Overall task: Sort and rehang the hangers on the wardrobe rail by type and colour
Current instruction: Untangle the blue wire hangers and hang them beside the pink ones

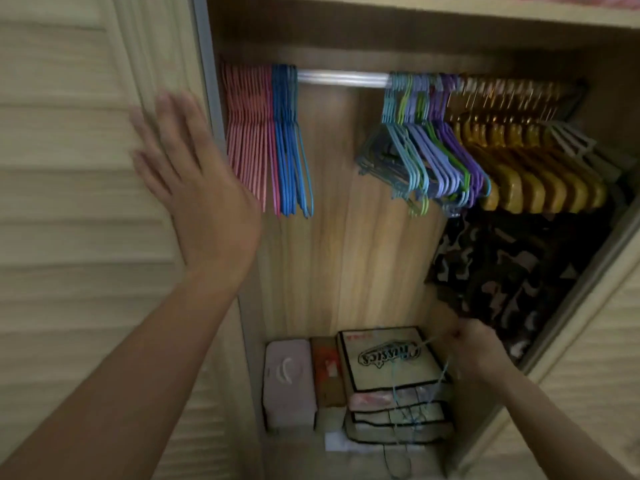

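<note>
- The right hand (479, 355) is low in the wardrobe, fingers curled round thin blue wire hangers (419, 403) that dangle in front of the boxes. The left hand (194, 178) is raised with fingers straight and spread, holding nothing, in front of the slatted door (69, 168).
- On the rail (343, 79), pink hangers (247, 133) and blue hangers (289, 140) sit packed at the left; a mixed bunch of teal, green and purple hangers (429, 147) hangs past the bare stretch, with yellow hangers (519, 168) further right.
- Wire hangers like these are probably light, springy and quick to tangle; gripping at the hook or neck should keep them together.
- The yellow ones look thicker and stiffer.
- On the wardrobe floor stand a pink case (289, 382) and stacked zipped storage bags (391, 362); what they hold cannot be seen.
</note>
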Tool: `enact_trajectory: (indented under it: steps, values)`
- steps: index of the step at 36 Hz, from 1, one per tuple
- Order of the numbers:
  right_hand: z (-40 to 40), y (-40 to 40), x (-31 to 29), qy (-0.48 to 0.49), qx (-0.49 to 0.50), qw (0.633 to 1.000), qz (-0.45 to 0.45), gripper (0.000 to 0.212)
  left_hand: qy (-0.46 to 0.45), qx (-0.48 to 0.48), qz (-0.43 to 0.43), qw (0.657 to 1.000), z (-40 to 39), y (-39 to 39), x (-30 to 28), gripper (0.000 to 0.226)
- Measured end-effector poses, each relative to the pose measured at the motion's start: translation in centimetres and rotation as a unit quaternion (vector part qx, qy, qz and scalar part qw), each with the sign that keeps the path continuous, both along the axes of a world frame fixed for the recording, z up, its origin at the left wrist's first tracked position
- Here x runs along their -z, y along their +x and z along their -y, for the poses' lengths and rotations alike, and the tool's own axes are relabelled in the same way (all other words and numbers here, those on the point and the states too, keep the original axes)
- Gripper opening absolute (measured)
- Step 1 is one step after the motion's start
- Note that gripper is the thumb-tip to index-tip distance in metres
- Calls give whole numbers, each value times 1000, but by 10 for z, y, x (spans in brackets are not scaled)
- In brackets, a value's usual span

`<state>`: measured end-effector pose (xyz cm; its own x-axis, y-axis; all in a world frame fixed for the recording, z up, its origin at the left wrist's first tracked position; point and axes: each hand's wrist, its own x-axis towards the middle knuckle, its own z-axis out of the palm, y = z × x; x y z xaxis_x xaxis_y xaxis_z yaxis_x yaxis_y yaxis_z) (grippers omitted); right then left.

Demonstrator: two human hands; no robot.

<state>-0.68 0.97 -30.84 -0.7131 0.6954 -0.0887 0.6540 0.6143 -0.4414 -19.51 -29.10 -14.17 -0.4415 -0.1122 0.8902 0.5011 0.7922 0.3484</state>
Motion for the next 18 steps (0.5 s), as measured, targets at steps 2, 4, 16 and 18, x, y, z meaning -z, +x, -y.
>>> enact_trajectory:
  steps: [2,4,16,18]
  values:
    - [22,7,18,-10,-20,1000,4,48,21,44,-6,999,2,23,32,89]
    - [41,13,29,-23,-38,999,-19,43,32,111,-3,993,5,50,85,82]
    - [103,44,43,-117,-123,962,-214,25,-160,289,656,679,73,130,409,56]
    - [108,44,31,-147,-123,955,-228,26,-109,309,666,670,77,134,390,41]
